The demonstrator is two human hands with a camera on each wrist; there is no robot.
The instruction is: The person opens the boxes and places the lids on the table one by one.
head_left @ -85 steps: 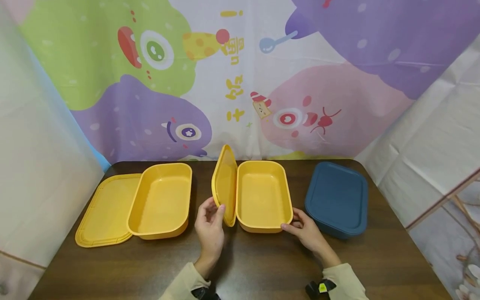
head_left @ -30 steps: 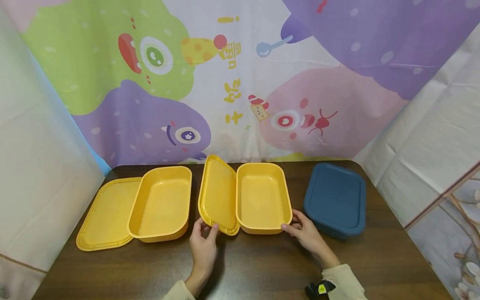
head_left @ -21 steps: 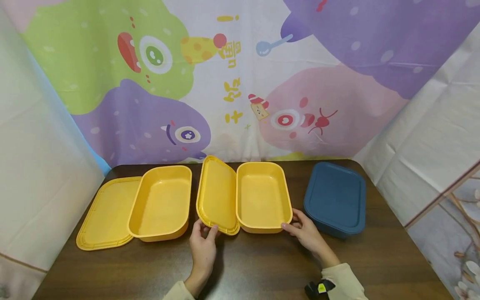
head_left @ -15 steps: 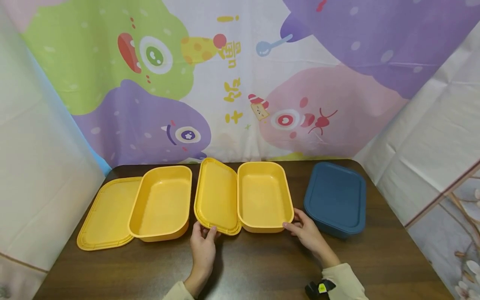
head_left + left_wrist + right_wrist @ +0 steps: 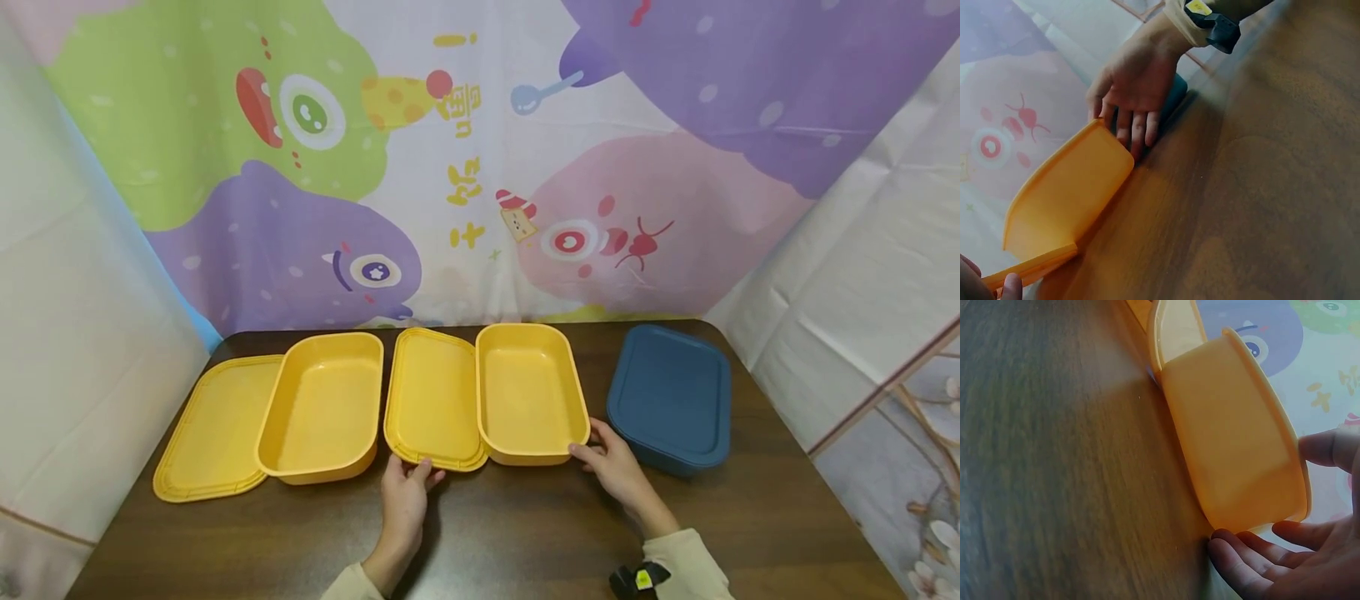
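Near the table's middle, a yellow lid (image 5: 433, 396) lies tilted low, its right edge against the neighbouring yellow food container (image 5: 528, 392). My left hand (image 5: 403, 504) pinches the lid's front edge; its thumb shows on top in the left wrist view, with the other fingers partly hidden. At the container's front right corner, my right hand (image 5: 618, 475) grips it, thumb at the rim and fingers along the outer wall and lower edge (image 5: 1241, 450). The container stands uncovered, with nothing visible inside.
To the left stands another uncovered yellow container (image 5: 322, 408), overlapping a second yellow lid (image 5: 213, 433). On the right is a blue container with its lid on (image 5: 671, 396). Behind the brown table (image 5: 517, 533) hangs a cartoon-printed cloth (image 5: 480, 167).
The lid has swung down from nearly upright to almost flat, leftward from the container. My left hand has moved down and slightly left with its edge. The container has shifted slightly right.
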